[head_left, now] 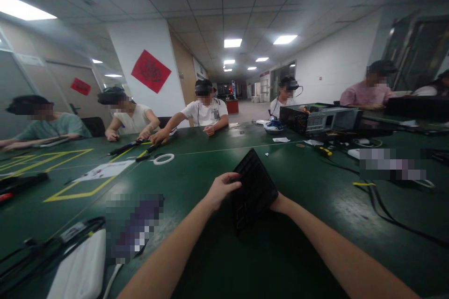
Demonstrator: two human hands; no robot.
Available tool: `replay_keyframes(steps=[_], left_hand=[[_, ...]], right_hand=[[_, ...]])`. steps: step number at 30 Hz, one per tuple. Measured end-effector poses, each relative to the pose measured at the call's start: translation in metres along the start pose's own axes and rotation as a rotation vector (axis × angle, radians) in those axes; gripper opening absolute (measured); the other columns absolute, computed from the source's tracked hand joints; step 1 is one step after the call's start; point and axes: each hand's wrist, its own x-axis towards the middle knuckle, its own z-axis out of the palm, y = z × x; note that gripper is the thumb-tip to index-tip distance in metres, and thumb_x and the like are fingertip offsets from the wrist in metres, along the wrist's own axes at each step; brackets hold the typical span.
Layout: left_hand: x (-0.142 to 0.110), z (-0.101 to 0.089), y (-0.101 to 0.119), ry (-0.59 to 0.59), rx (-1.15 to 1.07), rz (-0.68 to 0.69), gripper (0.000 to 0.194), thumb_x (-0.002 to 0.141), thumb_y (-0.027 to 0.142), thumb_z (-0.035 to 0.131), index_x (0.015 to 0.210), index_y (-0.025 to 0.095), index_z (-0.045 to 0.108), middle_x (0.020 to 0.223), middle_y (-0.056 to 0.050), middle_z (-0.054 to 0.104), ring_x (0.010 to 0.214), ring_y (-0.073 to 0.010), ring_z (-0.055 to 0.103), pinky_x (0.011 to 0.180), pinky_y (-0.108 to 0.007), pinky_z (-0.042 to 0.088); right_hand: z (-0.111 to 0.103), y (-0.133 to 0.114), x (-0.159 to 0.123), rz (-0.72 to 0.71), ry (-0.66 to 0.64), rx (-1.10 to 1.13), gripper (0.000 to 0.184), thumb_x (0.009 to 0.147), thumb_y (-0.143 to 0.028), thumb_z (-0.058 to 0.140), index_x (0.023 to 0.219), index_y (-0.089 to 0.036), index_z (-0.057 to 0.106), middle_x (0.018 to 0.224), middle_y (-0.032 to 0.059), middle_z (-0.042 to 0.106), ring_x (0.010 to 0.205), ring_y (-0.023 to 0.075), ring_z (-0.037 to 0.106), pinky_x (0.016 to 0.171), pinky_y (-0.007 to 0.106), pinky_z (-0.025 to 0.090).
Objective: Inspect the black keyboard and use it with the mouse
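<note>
A black rectangular panel (253, 187) with a ribbed, compartment-like face is held tilted above the green table in front of me. My left hand (224, 189) is closed at its left edge, thumb and fingers against the panel. My right hand (279, 202) grips the lower right edge, with most of its fingers hidden behind the panel. The panel's lower part is dark and hard to make out against the table.
An opened computer case (315, 119) stands at the back right, with a yellow-black screwdriver (323, 151) before it. Black cables (380, 205) run along the right. A white tape roll (163, 159) and white box-like thing (79, 268) lie left. Several people sit around the table (196, 163).
</note>
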Motion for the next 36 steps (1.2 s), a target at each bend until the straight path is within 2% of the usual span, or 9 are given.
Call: replay_keyframes(steps=[3, 5, 7, 11, 20, 26, 29, 32, 36], left_hand=[[0.009, -0.019, 0.014, 0.431, -0.286, -0.122, 0.013, 0.070, 0.016, 0.067, 0.068, 0.010, 0.057, 0.062, -0.001, 0.056, 0.036, -0.0003, 0.031, 0.034, -0.013, 0.020], [0.012, -0.033, 0.020, 0.616, -0.380, -0.132, 0.023, 0.084, 0.019, 0.049, 0.063, 0.011, 0.047, 0.056, 0.003, 0.046, 0.034, 0.0003, 0.025, 0.034, -0.012, 0.017], [0.014, -0.043, 0.025, 0.721, -0.421, -0.122, 0.027, 0.090, 0.020, 0.038, 0.065, 0.013, 0.043, 0.056, 0.005, 0.040, 0.036, -0.0007, 0.028, 0.034, -0.012, 0.020], [0.013, -0.045, 0.026, 0.830, -0.492, -0.121, 0.021, 0.090, 0.023, 0.039, 0.071, 0.014, 0.042, 0.062, 0.004, 0.039, 0.044, -0.0032, 0.037, 0.038, -0.014, 0.030], [0.006, -0.017, 0.023, 0.779, -0.556, -0.194, 0.016, 0.084, 0.017, 0.044, 0.068, 0.017, 0.041, 0.063, 0.002, 0.038, 0.046, -0.0061, 0.040, 0.041, -0.016, 0.038], [0.004, -0.009, 0.014, 0.699, -0.492, -0.210, 0.024, 0.072, -0.008, 0.041, 0.071, 0.015, 0.044, 0.066, 0.001, 0.039, 0.045, -0.0044, 0.041, 0.043, -0.015, 0.043], [0.002, -0.003, 0.009, 0.596, -0.454, -0.222, 0.028, 0.071, -0.013, 0.041, 0.076, 0.013, 0.047, 0.069, -0.001, 0.045, 0.052, -0.0067, 0.051, 0.047, -0.016, 0.047], [0.000, 0.003, 0.006, 0.454, -0.412, -0.249, 0.021, 0.073, -0.010, 0.049, 0.077, 0.011, 0.050, 0.070, -0.004, 0.052, 0.057, -0.0106, 0.059, 0.049, -0.018, 0.050], [-0.004, 0.007, 0.003, 0.283, -0.307, -0.278, 0.009, 0.077, 0.005, 0.058, 0.070, 0.008, 0.055, 0.060, -0.005, 0.056, 0.041, -0.0063, 0.050, 0.032, -0.012, 0.036]], right_hand=[[-0.001, -0.017, -0.007, 0.058, -0.033, 0.019, 0.038, 0.067, -0.051, 0.063, 0.090, -0.021, 0.066, 0.097, 0.0059, 0.069, 0.093, 0.0239, 0.061, 0.089, 0.044, 0.049], [-0.002, -0.021, -0.008, 0.073, -0.066, 0.016, 0.036, 0.070, -0.048, 0.061, 0.095, -0.022, 0.065, 0.096, 0.0051, 0.069, 0.093, 0.0231, 0.061, 0.088, 0.043, 0.049], [-0.003, -0.021, -0.009, 0.073, -0.085, 0.003, 0.034, 0.072, -0.045, 0.061, 0.097, -0.023, 0.064, 0.096, 0.0048, 0.068, 0.093, 0.0230, 0.061, 0.087, 0.043, 0.050], [-0.006, -0.016, -0.009, 0.058, -0.068, -0.087, 0.029, 0.065, -0.036, 0.068, 0.090, -0.023, 0.065, 0.101, 0.0056, 0.066, 0.094, 0.0248, 0.060, 0.088, 0.043, 0.050], [-0.010, 0.007, -0.006, 0.098, -0.099, -0.040, 0.027, 0.076, -0.038, 0.058, 0.099, -0.025, 0.062, 0.093, 0.0028, 0.067, 0.091, 0.0192, 0.060, 0.088, 0.041, 0.050], [-0.014, 0.016, -0.008, 0.067, -0.063, -0.138, 0.034, 0.070, -0.037, 0.065, 0.102, -0.025, 0.062, 0.102, 0.0050, 0.065, 0.096, 0.0224, 0.057, 0.093, 0.046, 0.045], [-0.014, 0.010, -0.009, 0.026, -0.057, -0.209, 0.035, 0.067, -0.040, 0.065, 0.099, -0.026, 0.064, 0.106, 0.0050, 0.064, 0.101, 0.0250, 0.055, 0.099, 0.049, 0.039], [-0.011, 0.004, -0.009, -0.005, -0.082, -0.171, 0.034, 0.071, -0.044, 0.061, 0.101, -0.027, 0.063, 0.109, 0.0043, 0.064, 0.101, 0.0247, 0.056, 0.097, 0.047, 0.041], [-0.009, 0.003, -0.008, -0.062, -0.119, -0.119, 0.038, 0.072, -0.050, 0.059, 0.103, -0.028, 0.063, 0.111, 0.0033, 0.064, 0.103, 0.0232, 0.056, 0.097, 0.045, 0.042]])
